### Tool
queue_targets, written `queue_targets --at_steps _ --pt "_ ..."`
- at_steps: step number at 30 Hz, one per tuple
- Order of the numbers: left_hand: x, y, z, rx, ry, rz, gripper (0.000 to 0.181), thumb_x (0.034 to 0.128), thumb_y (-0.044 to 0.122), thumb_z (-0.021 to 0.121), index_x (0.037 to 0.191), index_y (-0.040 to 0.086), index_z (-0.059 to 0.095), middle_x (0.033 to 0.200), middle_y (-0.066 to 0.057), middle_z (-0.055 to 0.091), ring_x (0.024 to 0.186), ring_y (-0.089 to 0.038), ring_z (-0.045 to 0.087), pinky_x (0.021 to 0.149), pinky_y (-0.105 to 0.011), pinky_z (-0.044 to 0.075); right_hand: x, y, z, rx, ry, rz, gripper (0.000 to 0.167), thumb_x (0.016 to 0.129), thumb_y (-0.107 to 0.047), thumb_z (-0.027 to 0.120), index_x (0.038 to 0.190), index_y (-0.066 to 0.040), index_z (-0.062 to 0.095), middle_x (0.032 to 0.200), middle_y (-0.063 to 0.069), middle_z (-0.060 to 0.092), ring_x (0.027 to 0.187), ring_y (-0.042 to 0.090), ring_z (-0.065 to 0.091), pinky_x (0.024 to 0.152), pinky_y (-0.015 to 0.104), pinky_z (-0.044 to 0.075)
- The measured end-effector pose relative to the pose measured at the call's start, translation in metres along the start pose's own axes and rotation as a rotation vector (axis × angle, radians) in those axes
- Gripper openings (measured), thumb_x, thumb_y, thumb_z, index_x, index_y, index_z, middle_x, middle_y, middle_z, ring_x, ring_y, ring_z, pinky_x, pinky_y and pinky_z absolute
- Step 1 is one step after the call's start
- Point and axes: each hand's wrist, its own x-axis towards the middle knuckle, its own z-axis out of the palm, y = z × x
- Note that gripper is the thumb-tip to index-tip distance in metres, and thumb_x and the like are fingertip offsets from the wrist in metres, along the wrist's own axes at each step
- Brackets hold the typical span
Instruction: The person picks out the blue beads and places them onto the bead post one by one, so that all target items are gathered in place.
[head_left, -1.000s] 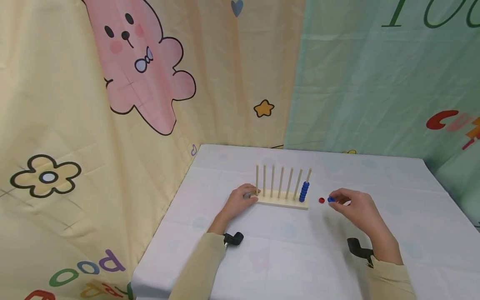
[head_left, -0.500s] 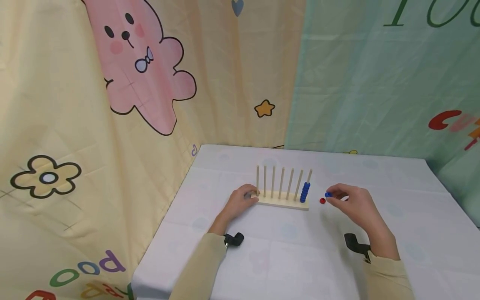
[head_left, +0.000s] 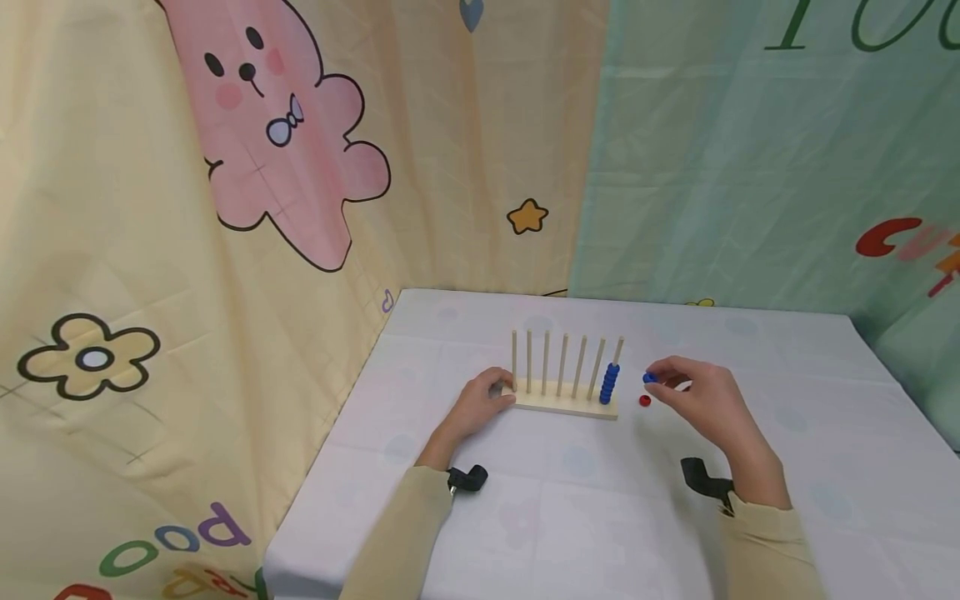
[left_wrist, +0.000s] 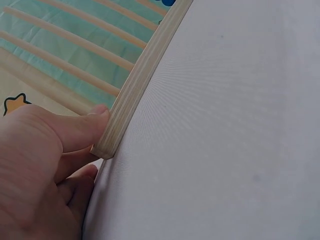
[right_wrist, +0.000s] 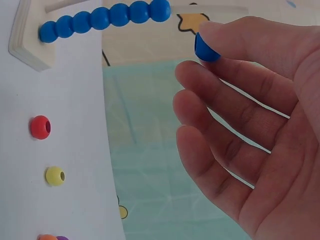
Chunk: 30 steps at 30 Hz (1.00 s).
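A pale wooden peg rack (head_left: 562, 404) stands on the table, with a row of upright rods. Blue beads (head_left: 609, 383) are stacked on its rightmost rod, whose top stays bare; the other rods carry none. My left hand (head_left: 476, 404) grips the left end of the base, the thumb (left_wrist: 90, 127) against its front edge and fingers partly hidden behind. Between the thumb and index finger of my right hand (head_left: 705, 400) is pinched a blue bead (right_wrist: 206, 49), held above the table right of the rack. A red bead (head_left: 645, 401) lies below it.
In the right wrist view a yellow bead (right_wrist: 55, 176) and an orange bead (right_wrist: 48, 237) lie on the white-covered table (head_left: 555, 517), a purple one partly visible beside the orange. Printed curtains (head_left: 465, 150) hang behind and to the left.
My right hand has lifted the blue bead up from beside the red one and carried it slightly left, toward the rack. The left hand keeps its hold on the base.
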Motion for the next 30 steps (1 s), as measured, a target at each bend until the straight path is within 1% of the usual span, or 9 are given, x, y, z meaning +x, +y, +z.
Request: queue_targets --at_steps 3,7,14,21,26,30 --pt "0.001 0.001 0.001 -0.019 -0.011 -0.006 0.023 0.0945 0.015 0.072 0.116 0.011 0.064 0.129 -0.004 0.062 0.132 -0.023 0.051 0.111 -0.042 0.038 0.001 -0.001 0.0 0.0 0.012 -0.008 0.026 0.09 -0.023 0.079 0.111 -0.01 0.072 0.096 0.004 0.07 0.091 0.026 0.062 0.071 0.036 0.054" --pt "0.002 0.0 0.001 -0.021 -0.022 -0.012 0.021 0.0953 0.014 0.071 0.115 0.01 0.064 0.132 -0.004 0.061 0.134 -0.023 0.049 0.113 -0.041 0.036 0.004 -0.004 0.0 0.004 0.035 -0.025 0.025 0.09 -0.023 0.078 0.111 -0.01 0.072 0.096 0.004 0.071 0.09 0.024 0.062 0.072 0.038 0.055" --pt "0.003 -0.001 0.001 -0.023 -0.025 -0.006 0.02 0.0959 0.015 0.069 0.115 0.01 0.063 0.131 -0.005 0.06 0.134 -0.024 0.048 0.114 -0.043 0.034 0.008 -0.012 0.0 0.017 0.079 -0.043 0.024 0.09 -0.02 0.078 0.111 -0.01 0.072 0.093 0.003 0.071 0.088 0.023 0.063 0.071 0.037 0.055" --pt "0.001 -0.001 0.002 -0.027 -0.025 -0.026 0.02 0.0966 0.018 0.069 0.115 0.012 0.063 0.132 -0.003 0.06 0.135 -0.022 0.047 0.114 -0.042 0.035 0.012 -0.015 0.003 0.025 0.123 -0.086 0.022 0.09 -0.018 0.078 0.11 -0.011 0.072 0.091 0.0 0.071 0.085 0.019 0.063 0.074 0.04 0.056" --pt "0.001 0.0 0.001 -0.032 -0.014 -0.005 0.018 0.096 0.017 0.07 0.112 0.013 0.063 0.129 -0.002 0.061 0.132 -0.023 0.049 0.112 -0.044 0.037 0.015 -0.016 0.002 0.036 0.155 -0.11 0.021 0.091 -0.02 0.078 0.11 -0.012 0.073 0.091 0.0 0.071 0.084 0.017 0.063 0.071 0.032 0.056" --pt "0.001 0.001 0.0 -0.03 -0.01 -0.014 0.018 0.0957 0.018 0.07 0.112 0.015 0.063 0.126 -0.001 0.062 0.131 -0.022 0.05 0.111 -0.044 0.038 0.018 -0.021 0.0 0.038 0.171 -0.107 0.023 0.092 -0.023 0.077 0.112 -0.013 0.073 0.093 0.0 0.07 0.085 0.017 0.062 0.071 0.027 0.055"
